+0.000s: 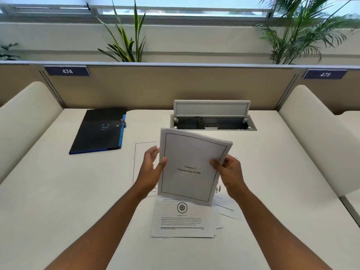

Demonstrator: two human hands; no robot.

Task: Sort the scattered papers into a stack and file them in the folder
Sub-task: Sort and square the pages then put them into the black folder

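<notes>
I hold a thin stack of white papers (191, 152) upright above the desk, its top sheet printed with a black border and a chapter title. My left hand (151, 168) holds its left edge, thumb on the front. My right hand (229, 172) pinches its right edge, thumb on the front. More printed sheets (183, 221) lie loosely overlapped on the desk under the stack, and one bordered sheet (142, 149) lies flat behind my left hand. The black folder (99, 131) with a blue spine lies closed at the back left of the desk.
The white desk (58, 191) has an open cable hatch (212, 121) with a raised lid behind the papers. A beige partition (165, 84) closes the back. White rounded dividers (23, 117) stand at both sides. Plants rise behind the partition.
</notes>
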